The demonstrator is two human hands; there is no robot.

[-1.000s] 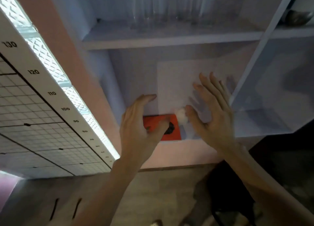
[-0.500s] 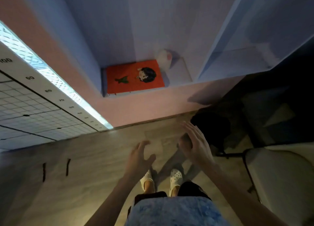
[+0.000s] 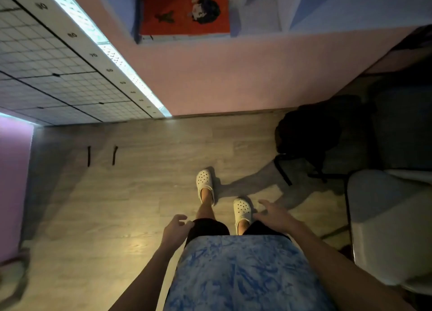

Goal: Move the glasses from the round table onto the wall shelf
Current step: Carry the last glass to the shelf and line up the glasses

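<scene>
1. Pale wood-look flooring (image 3: 117, 205) fills most of my view; I see no glasses and no round table from here, so I cannot say where the glasses stand now.

2. My judgement on handling: drinking glasses are stiff, smooth and breakable, light enough for one hand each. I would take each one around the lower wall with thumb opposite the fingers, never by the rim, and set it down gently on its base.

3. My left hand (image 3: 176, 226) hangs loosely curled beside the thigh, holding nothing. My right hand (image 3: 272, 213) is spread with fingers apart, palm down, also with nothing in it.

4. Between the two hands are my white clogs (image 3: 205, 185), one ahead of the other, and below them a blue tie-dye shirt (image 3: 238, 273).

5. Well ahead of both hands, the bottom of the wall shelf (image 3: 327, 9) shows at the top edge, with an orange book (image 3: 184, 10) lying flat in its lowest compartment against a pink wall (image 3: 233, 77).

6. Ahead of the left hand, a gridded chart with a numbered height scale (image 3: 58, 60) covers the side wall.

7. Outward of the right hand sit a dark bag (image 3: 306, 133) on the floor and a pale chair (image 3: 385, 229); both could catch a foot while carrying glass.
</scene>
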